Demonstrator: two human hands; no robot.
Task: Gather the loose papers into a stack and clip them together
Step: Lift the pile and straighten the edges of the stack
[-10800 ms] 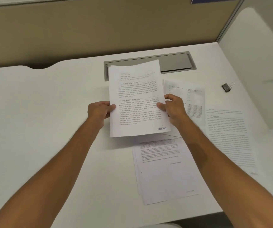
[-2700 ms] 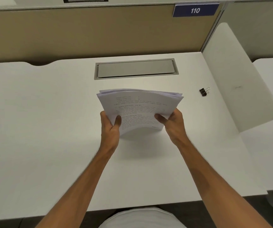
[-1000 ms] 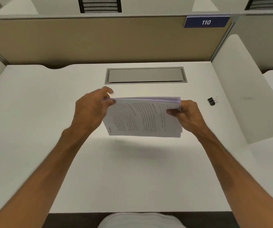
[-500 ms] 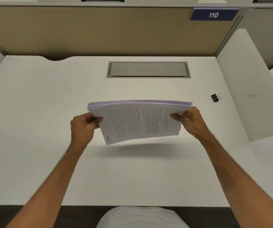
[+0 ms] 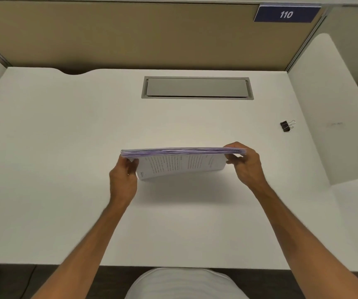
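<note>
A stack of printed white papers (image 5: 180,164) stands on its long edge on the white desk (image 5: 66,169), turned sideways, its upper edge nearly even. My left hand (image 5: 123,180) grips the stack's left end and my right hand (image 5: 243,164) grips its right end. A small black binder clip (image 5: 285,126) with silver handles lies on the desk far to the right, well apart from both hands.
A grey cable-tray lid (image 5: 197,87) is set into the desk at the back. A tan partition (image 5: 120,33) rises behind it with a blue "110" sign (image 5: 286,14). A white side divider (image 5: 333,108) stands at the right, close to the clip.
The stack has gone from loose sheets on the desk to one bundle, was turned sideways, and has dropped from mid-air until its lower edge meets the desk. Both hands keep their grip.
</note>
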